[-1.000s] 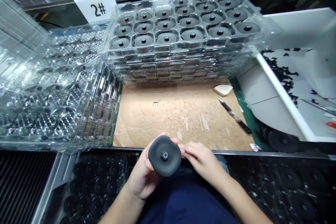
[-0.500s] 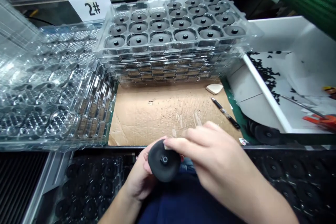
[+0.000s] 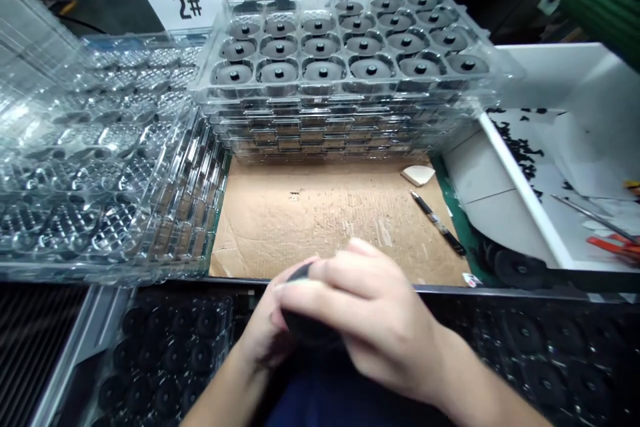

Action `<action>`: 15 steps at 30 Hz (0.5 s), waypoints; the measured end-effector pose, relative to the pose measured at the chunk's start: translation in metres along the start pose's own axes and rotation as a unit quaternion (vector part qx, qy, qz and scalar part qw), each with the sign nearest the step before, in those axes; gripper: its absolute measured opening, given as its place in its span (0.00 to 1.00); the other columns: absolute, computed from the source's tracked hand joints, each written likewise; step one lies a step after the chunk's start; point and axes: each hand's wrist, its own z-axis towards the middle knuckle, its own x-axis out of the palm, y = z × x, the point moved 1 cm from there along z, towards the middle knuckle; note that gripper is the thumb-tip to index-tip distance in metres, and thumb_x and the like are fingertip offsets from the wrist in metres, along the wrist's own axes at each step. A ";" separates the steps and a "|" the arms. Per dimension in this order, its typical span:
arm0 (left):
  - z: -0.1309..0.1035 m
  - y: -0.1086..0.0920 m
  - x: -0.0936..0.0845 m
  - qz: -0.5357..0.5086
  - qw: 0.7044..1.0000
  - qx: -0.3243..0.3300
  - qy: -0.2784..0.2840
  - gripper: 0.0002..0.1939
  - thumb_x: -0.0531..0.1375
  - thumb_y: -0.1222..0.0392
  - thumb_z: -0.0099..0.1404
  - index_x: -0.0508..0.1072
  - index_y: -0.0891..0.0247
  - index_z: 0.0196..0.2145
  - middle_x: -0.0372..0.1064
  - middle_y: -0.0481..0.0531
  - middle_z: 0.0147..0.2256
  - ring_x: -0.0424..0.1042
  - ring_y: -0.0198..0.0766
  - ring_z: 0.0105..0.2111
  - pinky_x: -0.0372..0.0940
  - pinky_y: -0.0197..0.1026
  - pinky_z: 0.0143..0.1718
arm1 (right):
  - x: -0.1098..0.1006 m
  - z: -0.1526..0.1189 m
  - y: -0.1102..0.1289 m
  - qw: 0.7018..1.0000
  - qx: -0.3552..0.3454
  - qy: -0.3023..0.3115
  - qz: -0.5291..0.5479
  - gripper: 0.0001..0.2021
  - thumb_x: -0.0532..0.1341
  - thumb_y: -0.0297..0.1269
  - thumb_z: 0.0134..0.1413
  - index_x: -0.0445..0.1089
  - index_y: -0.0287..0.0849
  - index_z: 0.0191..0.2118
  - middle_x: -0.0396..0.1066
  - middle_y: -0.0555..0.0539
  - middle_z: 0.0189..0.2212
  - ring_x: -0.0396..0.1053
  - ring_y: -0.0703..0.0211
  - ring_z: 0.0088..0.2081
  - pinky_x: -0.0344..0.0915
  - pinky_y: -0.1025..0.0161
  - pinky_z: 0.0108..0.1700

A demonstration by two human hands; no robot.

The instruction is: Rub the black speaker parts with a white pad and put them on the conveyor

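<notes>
My left hand (image 3: 264, 328) grips a round black rubber-looking disc (image 3: 307, 327) at its left edge, low in front of my body. Over the disc's face lies my right hand (image 3: 373, 313), its fingers curled together and the tips at the upper left rim. Most of the disc, including its centre hub, is hidden behind these fingers. Whatever the right fingertips pinch is out of sight; a small pale piece showed there earlier. On the cardboard sheet (image 3: 265, 213) beyond the hands are a cream wedge-shaped pad (image 3: 418, 175) and a black pen (image 3: 437, 221).
Stacked clear trays with black discs (image 3: 320, 70) stand at the back; more clear trays (image 3: 100, 193) rise at left. A white bin (image 3: 525, 193) at right holds small black bits and an orange-handled tool (image 3: 613, 247). Darker trays of discs (image 3: 165, 357) flank my lap.
My right hand has moved left across the disc, covering its hub and most of its face. The left hand stays around the disc. The view has shifted slightly.
</notes>
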 end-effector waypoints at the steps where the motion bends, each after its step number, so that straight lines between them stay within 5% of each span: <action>1: -0.001 -0.001 -0.002 -0.013 1.000 0.012 0.007 0.26 0.70 0.51 0.40 0.77 0.58 0.39 0.76 0.49 0.37 0.73 0.44 0.43 0.64 0.40 0.48 | 0.000 -0.001 -0.001 0.999 0.041 -0.006 -0.001 0.15 0.48 0.26 0.59 0.70 0.40 0.43 0.68 0.49 0.25 0.59 0.62 0.25 0.51 0.62 0.30; 3: -0.002 -0.003 -0.006 -0.047 0.998 0.027 0.028 0.26 0.71 0.53 0.39 0.76 0.55 0.40 0.76 0.47 0.40 0.74 0.39 0.40 0.66 0.36 0.43 | -0.005 -0.006 -0.001 0.993 0.113 0.012 0.025 0.13 0.51 0.24 0.56 0.70 0.40 0.43 0.69 0.49 0.26 0.61 0.63 0.25 0.55 0.63 0.31; 8: 0.001 -0.005 -0.017 -0.098 0.989 0.050 0.101 0.26 0.70 0.56 0.44 0.73 0.52 0.43 0.75 0.46 0.43 0.74 0.42 0.41 0.67 0.38 0.43 | -0.005 -0.030 -0.003 0.947 0.155 0.125 0.251 0.09 0.56 0.32 0.58 0.72 0.50 0.41 0.74 0.54 0.30 0.70 0.65 0.31 0.64 0.69 0.35; 12: 0.005 -0.006 -0.021 -0.121 0.981 0.067 0.138 0.25 0.69 0.58 0.47 0.72 0.54 0.45 0.73 0.46 0.45 0.73 0.41 0.43 0.66 0.37 0.44 | 0.007 -0.047 -0.014 0.923 0.334 -0.010 0.191 0.08 0.58 0.38 0.56 0.74 0.51 0.39 0.75 0.51 0.34 0.72 0.59 0.35 0.68 0.67 0.35; 15: 0.004 -0.006 -0.023 -0.126 0.979 0.073 0.140 0.27 0.69 0.58 0.46 0.72 0.54 0.46 0.73 0.48 0.46 0.72 0.43 0.45 0.66 0.38 0.45 | 0.010 -0.043 -0.010 0.904 0.385 -0.148 0.110 0.10 0.57 0.40 0.56 0.72 0.51 0.42 0.74 0.50 0.39 0.71 0.57 0.39 0.69 0.65 0.37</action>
